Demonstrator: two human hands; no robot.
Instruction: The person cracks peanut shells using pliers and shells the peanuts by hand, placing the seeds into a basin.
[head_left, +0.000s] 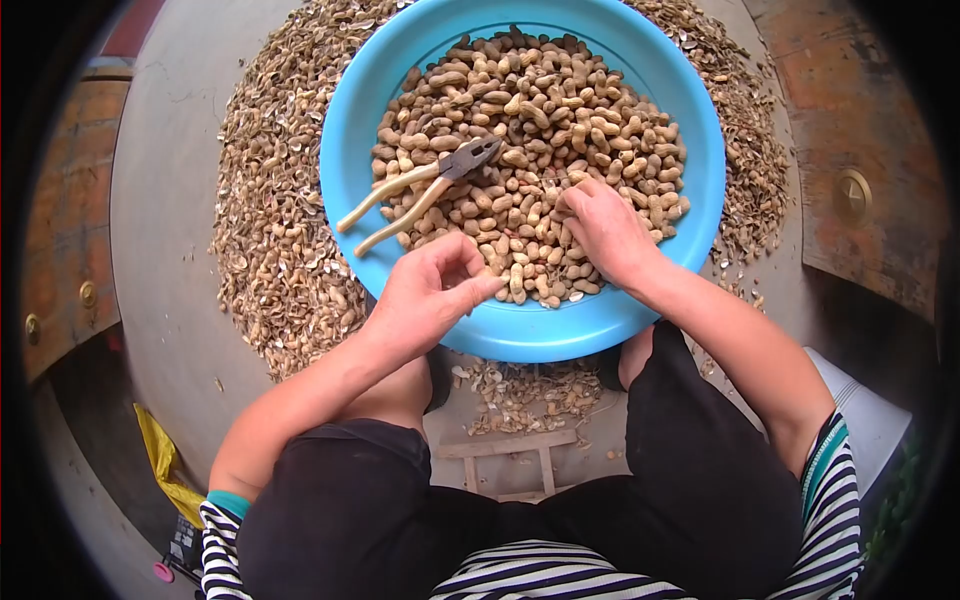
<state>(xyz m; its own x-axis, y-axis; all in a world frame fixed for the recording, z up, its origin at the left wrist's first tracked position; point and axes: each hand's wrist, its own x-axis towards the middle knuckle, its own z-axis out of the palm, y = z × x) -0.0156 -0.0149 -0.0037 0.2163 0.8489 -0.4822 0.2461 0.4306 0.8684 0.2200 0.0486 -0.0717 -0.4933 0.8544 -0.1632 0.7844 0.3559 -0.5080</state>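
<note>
A wide blue basin holds a heap of unshelled peanuts. My left hand is over the basin's near left rim, thumb and forefinger pinched together on what looks like a peanut. Farther right, my right hand reaches down to the heap with its fingers curled together. Whatever is between those fingertips is hidden. Pliers with pale yellow handles lie on the peanuts to the left, their dark jaws pointing to the upper right and their handles toward the basin wall.
Broken peanut shells are piled on the grey floor around the basin, with more shells between my feet. A small wooden frame is below. Wooden furniture stands at right, and a yellow bag lies at lower left.
</note>
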